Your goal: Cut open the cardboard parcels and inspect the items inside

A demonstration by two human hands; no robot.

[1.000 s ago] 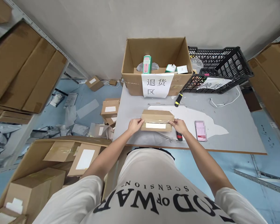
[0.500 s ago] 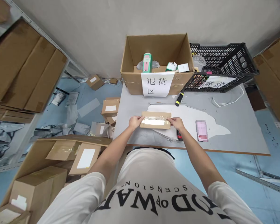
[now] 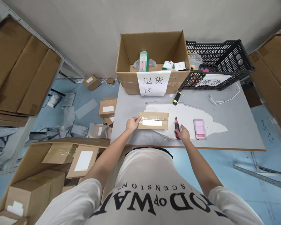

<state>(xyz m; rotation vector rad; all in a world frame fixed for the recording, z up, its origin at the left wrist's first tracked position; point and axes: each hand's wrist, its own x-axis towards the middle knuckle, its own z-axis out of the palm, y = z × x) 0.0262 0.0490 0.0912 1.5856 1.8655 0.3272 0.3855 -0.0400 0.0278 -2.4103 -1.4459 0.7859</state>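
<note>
Left hand pinched the left end of the parcel, fingers closed on its edge. Right hand sat off the parcel, fingers curled onto the cutter just right of it; whether the grip was fully closed couldn't be told. Parcel lay flat on the table near the front edge, clear tape along its top, white label facing the person. Cutter was red and black, lying on the table between parcel and phone, which lay face up, well clear of the hand.

Farther back: a yellow-black tool lay in front of the open carton, which carried a white paper sign on its front wall and held small boxes. A black crate stood beside the carton, to its right, with a white cable on the table before it. To the left of the table, taped boxes and torn packaging lay on the floor.
</note>
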